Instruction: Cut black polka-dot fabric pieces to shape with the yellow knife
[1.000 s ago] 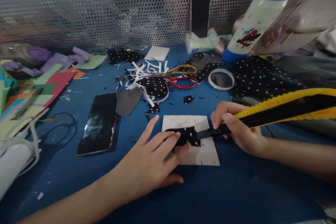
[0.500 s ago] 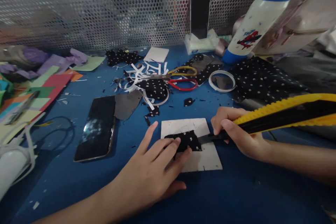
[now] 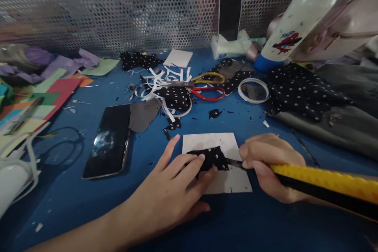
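In front of me a white square card [image 3: 224, 184] lies on the blue table, with a piece of black polka-dot fabric [image 3: 217, 157] on it. My left hand [image 3: 174, 187] has its fingers spread, the fingertips pressing the fabric down against the card. On the right, my right hand [image 3: 271, 165] is closed around a yellow and black utility knife [image 3: 321, 185]. The knife's blade points left, and its tip is at the right edge of the fabric; whether it cuts in I cannot tell.
A phone [image 3: 109, 141] lies to the left. Beyond the card are scissors [image 3: 206, 86], white paper strips [image 3: 152, 82], a tape roll [image 3: 253, 90] and more dotted fabric [image 3: 301, 90]. A bottle [image 3: 298, 23] and a propped phone [image 3: 230, 12] stand at the back.
My right hand has turned the knife, so its handle now slopes down to the right instead of slightly up. My left hand keeps its place on the fabric. The view has shifted slightly.
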Motion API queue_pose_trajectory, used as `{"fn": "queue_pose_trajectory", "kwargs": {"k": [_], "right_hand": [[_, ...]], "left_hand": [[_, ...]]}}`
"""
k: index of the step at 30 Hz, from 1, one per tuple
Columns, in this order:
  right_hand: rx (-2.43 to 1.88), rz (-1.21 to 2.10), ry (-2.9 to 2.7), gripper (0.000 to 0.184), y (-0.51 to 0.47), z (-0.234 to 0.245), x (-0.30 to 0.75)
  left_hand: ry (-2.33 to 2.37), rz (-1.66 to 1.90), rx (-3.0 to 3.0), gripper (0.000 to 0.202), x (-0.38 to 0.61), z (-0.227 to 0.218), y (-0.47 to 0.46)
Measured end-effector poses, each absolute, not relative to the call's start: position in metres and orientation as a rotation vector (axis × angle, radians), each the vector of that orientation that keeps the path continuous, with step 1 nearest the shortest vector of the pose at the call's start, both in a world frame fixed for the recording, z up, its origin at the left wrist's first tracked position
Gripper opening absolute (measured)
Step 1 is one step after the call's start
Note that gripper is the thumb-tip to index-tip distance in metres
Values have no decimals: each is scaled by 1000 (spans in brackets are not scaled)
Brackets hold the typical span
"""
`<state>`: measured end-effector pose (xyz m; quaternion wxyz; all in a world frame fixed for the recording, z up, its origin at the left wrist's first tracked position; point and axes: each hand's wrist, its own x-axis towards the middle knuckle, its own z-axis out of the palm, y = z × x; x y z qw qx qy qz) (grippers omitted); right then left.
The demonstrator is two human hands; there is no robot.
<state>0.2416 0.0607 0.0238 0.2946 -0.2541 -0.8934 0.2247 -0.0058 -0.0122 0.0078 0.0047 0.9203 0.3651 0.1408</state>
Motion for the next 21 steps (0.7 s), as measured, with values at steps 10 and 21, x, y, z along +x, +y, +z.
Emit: {"fn": "queue_pose_trajectory", "kwargs": {"k": [10,21], "right_hand": [[-520,825,-2298,23,67,15,241],[-761,1029,-2087,36,68,22,248]], "left_hand": [[1089,400,2913,39,-10,8,-6],[1095,370,2907,38,-9,11,-6]]}}
